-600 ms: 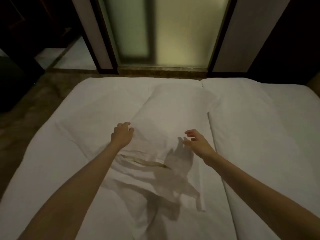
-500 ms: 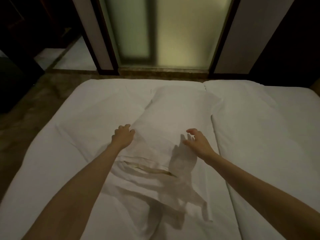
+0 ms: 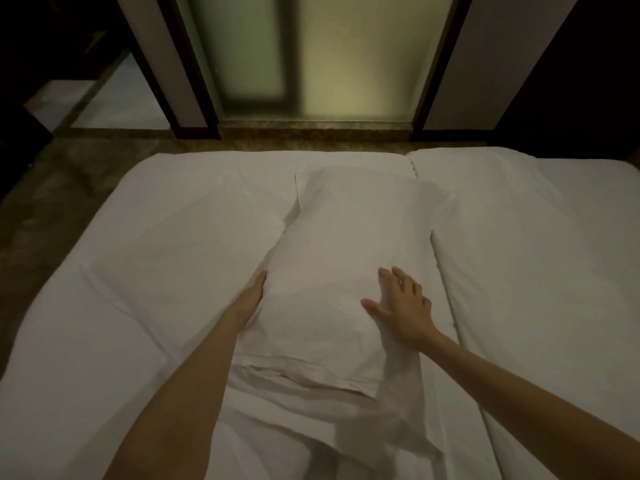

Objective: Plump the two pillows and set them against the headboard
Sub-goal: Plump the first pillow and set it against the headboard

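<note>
A white pillow (image 3: pixel 349 244) lies lengthwise in the middle of the white bed (image 3: pixel 145 306), its open case end with loose flap toward me. My left hand (image 3: pixel 251 296) presses flat against the pillow's left side, fingers partly tucked under its edge. My right hand (image 3: pixel 403 306) rests on the pillow's right part with fingers spread. A second pillow cannot be told apart from the bedding. No headboard is in view.
A second white mattress or duvet (image 3: pixel 540 271) lies alongside on the right, with a seam between. Beyond the bed's far edge is a strip of brown floor (image 3: pixel 52 188), a frosted glass door (image 3: pixel 329 57) and dark furniture at the left.
Both hands have come down onto the pillow: the left has slid against its left side, the right has dropped flat onto its top. The view has moved closer to the pillow.
</note>
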Action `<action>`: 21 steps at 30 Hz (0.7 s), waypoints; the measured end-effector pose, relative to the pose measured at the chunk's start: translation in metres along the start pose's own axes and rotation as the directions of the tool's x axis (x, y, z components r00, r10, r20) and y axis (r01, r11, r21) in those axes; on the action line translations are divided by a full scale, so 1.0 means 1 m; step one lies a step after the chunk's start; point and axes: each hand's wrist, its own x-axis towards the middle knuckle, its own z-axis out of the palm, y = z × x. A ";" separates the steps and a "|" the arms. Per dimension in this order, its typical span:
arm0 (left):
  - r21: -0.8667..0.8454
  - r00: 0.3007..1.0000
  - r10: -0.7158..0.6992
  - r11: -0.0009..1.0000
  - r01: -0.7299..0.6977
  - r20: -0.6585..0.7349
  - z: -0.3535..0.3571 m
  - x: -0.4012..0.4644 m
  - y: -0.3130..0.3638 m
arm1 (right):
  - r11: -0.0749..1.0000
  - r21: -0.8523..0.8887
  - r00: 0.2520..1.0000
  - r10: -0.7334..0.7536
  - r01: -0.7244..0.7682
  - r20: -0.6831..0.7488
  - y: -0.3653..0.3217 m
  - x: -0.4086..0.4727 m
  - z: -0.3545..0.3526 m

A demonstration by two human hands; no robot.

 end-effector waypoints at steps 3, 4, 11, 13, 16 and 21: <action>-0.088 0.996 0.067 0.994 -0.062 0.053 0.014 -0.006 0.002 | 1.000 0.002 1.000 0.005 -0.005 -0.010 0.011 -0.005 0.001; -0.071 0.997 0.059 0.996 -0.055 0.052 0.019 -0.008 0.002 | 1.000 0.010 1.000 0.006 -0.006 -0.009 0.016 -0.007 -0.001; 0.128 0.969 0.233 0.962 -0.242 0.081 0.076 -0.054 0.022 | 0.991 0.062 0.992 0.114 -0.117 0.049 0.069 -0.039 -0.044; 0.133 0.950 0.305 0.941 -0.312 0.070 0.101 -0.074 0.028 | 0.980 0.113 0.986 0.158 -0.163 0.052 0.089 -0.055 -0.062; 0.204 0.931 0.355 0.908 -0.366 0.087 0.140 -0.103 0.034 | 0.964 0.206 0.985 0.170 -0.169 0.016 0.118 -0.079 -0.085; 0.282 0.901 0.419 0.856 -0.432 0.110 0.217 -0.150 0.035 | 0.902 0.395 0.966 0.233 -0.172 -0.114 0.166 -0.117 -0.115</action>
